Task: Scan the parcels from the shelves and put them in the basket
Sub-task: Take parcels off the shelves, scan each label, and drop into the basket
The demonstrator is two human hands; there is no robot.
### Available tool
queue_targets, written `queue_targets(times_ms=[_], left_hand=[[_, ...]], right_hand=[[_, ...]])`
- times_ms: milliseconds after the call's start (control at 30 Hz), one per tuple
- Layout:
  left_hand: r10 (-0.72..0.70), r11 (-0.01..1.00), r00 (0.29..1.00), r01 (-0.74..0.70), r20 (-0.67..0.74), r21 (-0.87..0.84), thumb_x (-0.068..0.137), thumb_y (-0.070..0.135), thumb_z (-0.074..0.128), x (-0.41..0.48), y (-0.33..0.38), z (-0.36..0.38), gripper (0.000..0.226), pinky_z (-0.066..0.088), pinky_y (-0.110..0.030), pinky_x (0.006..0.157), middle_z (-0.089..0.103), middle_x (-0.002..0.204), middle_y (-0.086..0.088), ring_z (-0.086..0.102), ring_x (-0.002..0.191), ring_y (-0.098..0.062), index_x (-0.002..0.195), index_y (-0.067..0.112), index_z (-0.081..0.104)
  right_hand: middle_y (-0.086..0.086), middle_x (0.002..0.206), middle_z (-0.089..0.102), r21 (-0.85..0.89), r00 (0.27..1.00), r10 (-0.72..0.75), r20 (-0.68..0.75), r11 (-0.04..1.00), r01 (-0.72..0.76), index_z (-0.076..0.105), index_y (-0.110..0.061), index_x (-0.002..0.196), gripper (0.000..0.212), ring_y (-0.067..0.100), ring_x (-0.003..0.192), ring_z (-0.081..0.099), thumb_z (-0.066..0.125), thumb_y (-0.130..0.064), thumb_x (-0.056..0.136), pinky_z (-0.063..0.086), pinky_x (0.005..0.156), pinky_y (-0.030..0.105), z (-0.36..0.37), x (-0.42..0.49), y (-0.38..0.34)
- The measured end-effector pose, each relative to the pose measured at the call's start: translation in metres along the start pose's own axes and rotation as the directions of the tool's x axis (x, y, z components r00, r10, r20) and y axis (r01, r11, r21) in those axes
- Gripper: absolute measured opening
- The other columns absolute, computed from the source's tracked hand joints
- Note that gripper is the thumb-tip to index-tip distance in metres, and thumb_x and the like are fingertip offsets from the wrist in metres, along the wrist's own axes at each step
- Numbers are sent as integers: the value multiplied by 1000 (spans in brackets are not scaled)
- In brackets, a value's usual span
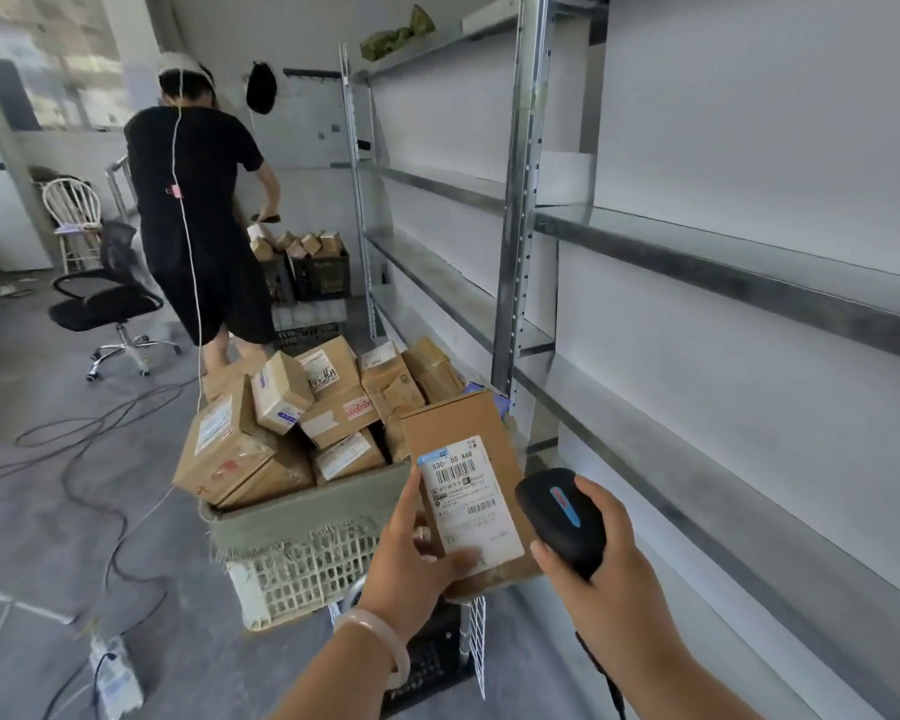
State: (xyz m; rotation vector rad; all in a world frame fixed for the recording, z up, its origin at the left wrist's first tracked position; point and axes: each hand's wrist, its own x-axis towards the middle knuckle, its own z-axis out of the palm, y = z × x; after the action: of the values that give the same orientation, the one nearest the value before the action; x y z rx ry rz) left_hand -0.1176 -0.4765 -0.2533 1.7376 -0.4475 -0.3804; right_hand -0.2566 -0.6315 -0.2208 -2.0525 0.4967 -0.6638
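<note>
Grey concrete floor (37, 511), open on the left half, crossed by loose black cables (89, 439). White power strip (115, 672) low left, blurred. Black mesh office chair (107, 304) on a chrome star base, with a white spindle-back chair (71, 200) behind it, partly hidden. Second person (193, 200) in black, back to camera, a white cord down the back; their hands are mostly hidden by the body. Beyond them are black crates (320, 275) topped with small boxes, too far away to read.

Centre: white plastic lattice basket (302, 569) lined with fraying grey-green cloth (302, 517). It is heaped above the rim with taped cardboard parcels (230, 449), tilted every way, labels unreadable. The basket's base is cut off by the forearm, and what it sits on is unclear. A dark crate (432, 657) and a white wire panel (476, 631) are just beside it.

Left hand (411, 563), pale bangle (380, 636) on the wrist, grips the held parcel (468, 433) by its lower end, thumb across the white barcode label (468, 506). This brown box is upright, slightly tilted, in the air over the basket's right rim and touching no other box. Right hand (604, 563) is wrapped round a black handheld scanner (562, 517) with a blue-and-red stripe, just right of the label. Its cord drops out of frame.

Right: galvanised metal shelves (723, 262) against a white wall, flat thin boards on perforated uprights. The nearest bays are cut off by the frame edge.
</note>
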Motion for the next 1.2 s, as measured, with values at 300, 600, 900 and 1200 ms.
queue_targets(times_ms=[300,600,900,1200], left_hand=[[-103,993,983,94,-151,-69,78,4,80,31,0,-8,91,61,-30,64,59,119,5,66,95,-18,141,47,30],[-92,995,953,98,-288,7,85,14,76,102,36,6,84,58,-34,87,59,127,12,60,109,-10,151,35,29],[-79,979,944,134,-321,153,83,22,79,160,62,-25,89,40,-15,98,35,138,8,45,111,-7,153,26,24],[-57,988,939,102,-340,117,92,9,67,248,45,-104,51,54,-14,80,62,109,21,60,94,4,123,39,40]], right_hand=[[-23,116,55,165,996,41,84,985,-54,38,-51,123,69,-5,95,58,81,-26,75,42,69,-1,34,51,15],[-24,114,56,285,994,-6,112,958,-26,42,-46,127,64,-8,91,61,78,-27,78,50,73,17,33,147,14],[-12,122,55,287,977,-64,204,958,3,38,-41,134,66,17,95,66,75,-36,80,57,82,34,77,229,6],[-23,122,51,301,979,-61,196,954,-1,40,-47,126,61,9,109,59,76,-35,79,49,95,31,171,308,-26]])
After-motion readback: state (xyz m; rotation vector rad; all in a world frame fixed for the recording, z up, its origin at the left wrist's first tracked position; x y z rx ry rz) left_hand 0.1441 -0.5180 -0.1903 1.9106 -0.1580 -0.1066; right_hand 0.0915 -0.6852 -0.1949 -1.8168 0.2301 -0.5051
